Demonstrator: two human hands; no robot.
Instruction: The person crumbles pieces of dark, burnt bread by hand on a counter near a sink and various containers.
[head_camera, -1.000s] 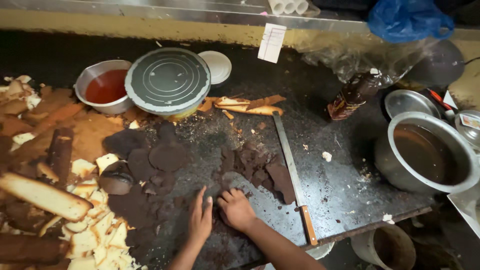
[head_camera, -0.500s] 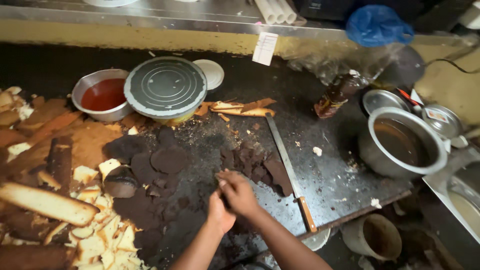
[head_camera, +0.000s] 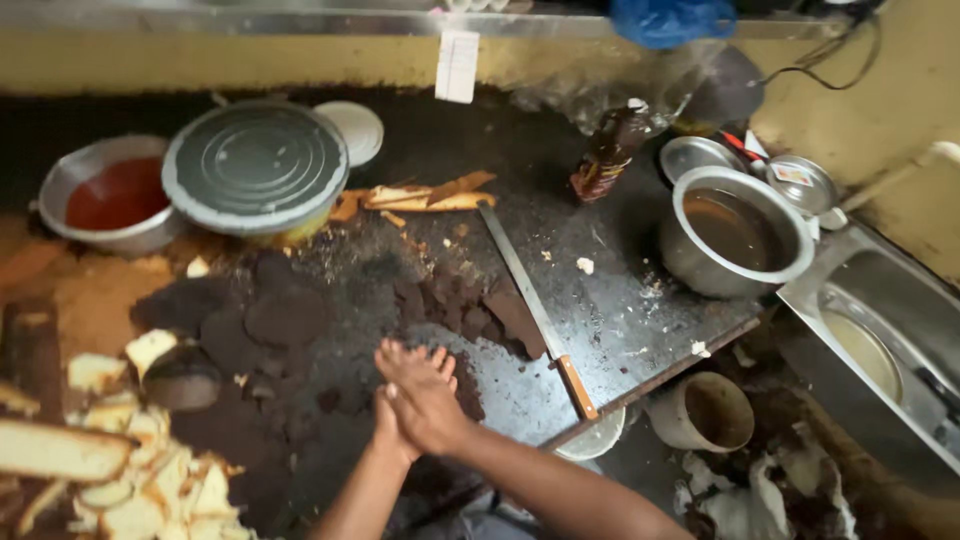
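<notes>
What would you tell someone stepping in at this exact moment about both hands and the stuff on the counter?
Left hand and right hand: pressed palm to palm over the counter; whether anything sits between them cannot be seen.
Things: dark brown crumbs lie just beyond the hands, flat dark rounds to their left.
Long knife lies flat on the counter right of the crumbs, untouched.
Done: crumbs are heaped and some rounds are shaped.
Left: loose crumbs remain on the counter.
</notes>
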